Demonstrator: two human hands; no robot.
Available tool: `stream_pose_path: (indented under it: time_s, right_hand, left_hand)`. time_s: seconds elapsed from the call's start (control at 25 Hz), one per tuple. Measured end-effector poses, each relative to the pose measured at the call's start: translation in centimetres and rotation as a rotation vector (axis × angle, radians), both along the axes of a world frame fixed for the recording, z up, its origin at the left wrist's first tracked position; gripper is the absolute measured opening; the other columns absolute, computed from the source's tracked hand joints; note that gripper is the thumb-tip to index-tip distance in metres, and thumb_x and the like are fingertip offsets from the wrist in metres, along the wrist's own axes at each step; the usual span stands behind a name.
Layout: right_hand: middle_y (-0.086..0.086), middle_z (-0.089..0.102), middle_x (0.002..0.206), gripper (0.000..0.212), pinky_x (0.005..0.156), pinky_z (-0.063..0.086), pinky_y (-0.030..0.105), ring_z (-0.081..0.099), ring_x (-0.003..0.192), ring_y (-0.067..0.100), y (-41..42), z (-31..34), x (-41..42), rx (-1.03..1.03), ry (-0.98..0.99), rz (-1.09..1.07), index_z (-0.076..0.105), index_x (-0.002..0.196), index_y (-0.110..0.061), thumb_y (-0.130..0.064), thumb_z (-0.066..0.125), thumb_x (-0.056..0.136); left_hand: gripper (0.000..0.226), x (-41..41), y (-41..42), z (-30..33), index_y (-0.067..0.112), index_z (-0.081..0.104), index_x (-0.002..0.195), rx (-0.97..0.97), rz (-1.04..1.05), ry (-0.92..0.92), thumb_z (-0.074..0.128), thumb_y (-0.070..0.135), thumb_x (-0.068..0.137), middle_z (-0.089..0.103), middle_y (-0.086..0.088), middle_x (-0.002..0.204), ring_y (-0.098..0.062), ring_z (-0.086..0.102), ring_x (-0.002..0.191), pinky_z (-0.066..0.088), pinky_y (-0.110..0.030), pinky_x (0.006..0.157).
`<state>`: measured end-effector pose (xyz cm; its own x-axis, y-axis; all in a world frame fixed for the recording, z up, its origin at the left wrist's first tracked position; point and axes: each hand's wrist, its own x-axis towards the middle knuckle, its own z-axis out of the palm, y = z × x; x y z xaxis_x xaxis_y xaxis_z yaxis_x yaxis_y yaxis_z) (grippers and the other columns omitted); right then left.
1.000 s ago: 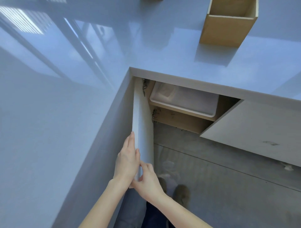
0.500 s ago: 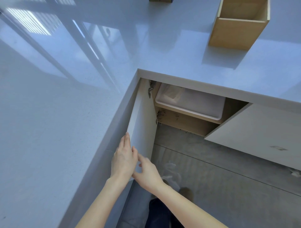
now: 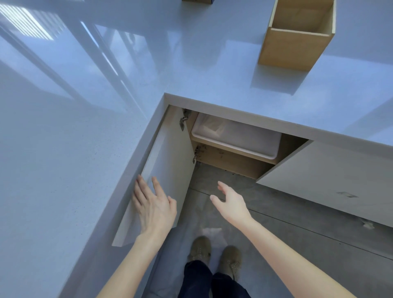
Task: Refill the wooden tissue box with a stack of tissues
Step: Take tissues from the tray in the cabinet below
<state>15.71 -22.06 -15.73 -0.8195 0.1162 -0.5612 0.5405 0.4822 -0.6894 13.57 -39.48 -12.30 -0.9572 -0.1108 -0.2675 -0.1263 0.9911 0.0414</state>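
The wooden tissue box (image 3: pixel 296 45) stands open-topped and looks hollow at the far right of the glossy white countertop (image 3: pixel 106 85). Below the counter's inner corner a white cabinet door (image 3: pixel 170 161) is swung wide open against the left run. Inside, a white plastic bin (image 3: pixel 240 140) sits on the upper shelf with a pale wrapped pack (image 3: pixel 212 126) at its left end. My left hand (image 3: pixel 153 207) lies flat with spread fingers against the open door's edge. My right hand (image 3: pixel 230 203) hovers open in front of the cabinet opening, holding nothing.
A second white cabinet door (image 3: pixel 331 183) stands ajar at the right. Grey floor (image 3: pixel 297 234) and my shoes (image 3: pixel 214 253) are below. A dark object (image 3: pixel 196 1) peeks in at the counter's far edge.
The left cabinet door has swung fully open. Both hands have let go of its edge; the right hand has moved right toward the cabinet opening, and the left now rests flat on the door.
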Motion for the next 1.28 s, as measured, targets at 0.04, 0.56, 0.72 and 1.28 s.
stream_pose_path:
  time_s: [0.04, 0.56, 0.72, 1.28]
  right_hand:
    - [0.003, 0.04, 0.148, 0.056, 0.109, 0.032, 0.03, 0.038, 0.135, 0.019, 0.7, 0.0, -0.3, 0.016, 0.005, 0.001, 0.03, 0.144, -0.018, -0.029, 0.049, 0.092]
    - [0.003, 0.034, 0.151, 0.061, 0.118, 0.013, 0.042, 0.025, 0.141, 0.023, 5.8, -1.5, -4.9, 0.499, 0.076, 0.281, 0.027, 0.145, -0.021, -0.041, 0.046, 0.091]
    - [0.002, 0.024, 0.156, 0.065, 0.119, 0.002, 0.044, 0.014, 0.145, 0.024, 6.8, -3.2, -6.6, 0.557, 0.062, 0.323, 0.022, 0.147, -0.022, -0.045, 0.045, 0.09]
    - [0.008, 0.027, 0.154, 0.064, 0.118, 0.017, 0.039, 0.022, 0.143, 0.024, 9.9, -13.9, -14.2, 0.562, 0.132, 0.263, 0.023, 0.146, -0.012, -0.04, 0.045, 0.093]
  left_hand:
    - [0.064, -0.2, 0.1, -0.1, -0.008, 0.029, 0.137, 0.002, -0.029, 0.041, 0.053, 0.015, 0.082, 0.021, -0.038, 0.145, -0.047, 0.02, 0.136, 0.02, -0.057, 0.11]
    - [0.066, -6.8, 6.5, -2.6, 0.009, 0.012, 0.145, 0.083, -0.374, 0.036, 0.036, 0.038, 0.09, 0.017, -0.015, 0.154, -0.029, 0.012, 0.143, 0.008, -0.048, 0.116]
    - [0.068, -9.4, 7.2, -4.8, 0.009, 0.013, 0.145, 0.097, -0.422, 0.026, 0.037, 0.04, 0.09, 0.017, -0.014, 0.155, -0.029, 0.009, 0.143, 0.01, -0.048, 0.115]
    - [0.064, -18.5, 9.1, -15.7, 0.003, 0.02, 0.143, 0.14, -0.54, 0.022, 0.041, 0.035, 0.091, 0.026, -0.017, 0.151, -0.03, 0.023, 0.14, 0.021, -0.041, 0.114]
